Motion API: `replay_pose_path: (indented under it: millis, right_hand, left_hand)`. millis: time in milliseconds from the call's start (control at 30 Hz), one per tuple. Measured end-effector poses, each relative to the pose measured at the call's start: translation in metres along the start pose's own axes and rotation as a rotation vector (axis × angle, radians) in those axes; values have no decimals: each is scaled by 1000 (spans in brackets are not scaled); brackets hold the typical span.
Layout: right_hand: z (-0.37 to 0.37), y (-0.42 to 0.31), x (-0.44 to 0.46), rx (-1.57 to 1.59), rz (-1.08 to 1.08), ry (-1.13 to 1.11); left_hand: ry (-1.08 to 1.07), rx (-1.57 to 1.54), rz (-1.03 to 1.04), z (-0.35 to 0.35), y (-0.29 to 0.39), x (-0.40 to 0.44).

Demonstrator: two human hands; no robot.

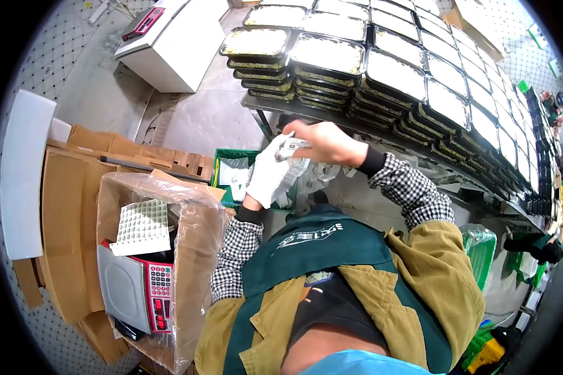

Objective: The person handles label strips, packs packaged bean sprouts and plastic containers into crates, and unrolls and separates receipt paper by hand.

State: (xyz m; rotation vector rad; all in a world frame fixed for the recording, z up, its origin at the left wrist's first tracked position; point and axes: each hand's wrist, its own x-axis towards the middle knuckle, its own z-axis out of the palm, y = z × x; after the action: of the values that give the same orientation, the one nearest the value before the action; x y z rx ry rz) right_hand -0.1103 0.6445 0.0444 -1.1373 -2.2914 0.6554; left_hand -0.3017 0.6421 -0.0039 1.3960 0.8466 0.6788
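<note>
My left hand (269,176), in a white glove, is closed around a white printed sheet of labels (292,149) that looks bent or folded. Bare and with curled fingers, my right hand (333,144) meets the same sheet at its upper edge. Its thumb lies over the print, and its fingertips are partly hidden. Both hands are in front of my body, just short of the metal table (263,106) that carries stacked black trays (328,53) of pale food. Below my left hand stands a green crate (222,156) with clear plastic packets.
To the left, a plastic-lined carton (197,262) holds a red and grey scale (125,290) and another sheet of labels (142,226). A white cabinet (181,50) stands at the upper left. A green basket (480,253) is at the right, with other people (544,247) beyond.
</note>
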Motion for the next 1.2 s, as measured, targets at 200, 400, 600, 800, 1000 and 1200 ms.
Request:
replay_pose_path:
  millis: [200,400,600,800,1000,1200]
  right_hand:
    - [0,3,-13,751,364,169]
    - [12,-25,-21,-54,25,573]
    - [16,-43,-20,-329,-152,425]
    - [27,-32,-4,-68,-174,286]
    - [15,-37,4,154,-109,327]
    - [13,-45,-54,177,63,570]
  left_hand:
    - [38,-169,-15,-4,14,-13]
    - [89,-227,-64,-4,10,-30]
    - [145,202,249,-14,3,-42]
    - [101,81,119,-31,8,-50]
    - [144,165,162,-36,12,-48]
    - [91,190,170,-7,-1,-38]
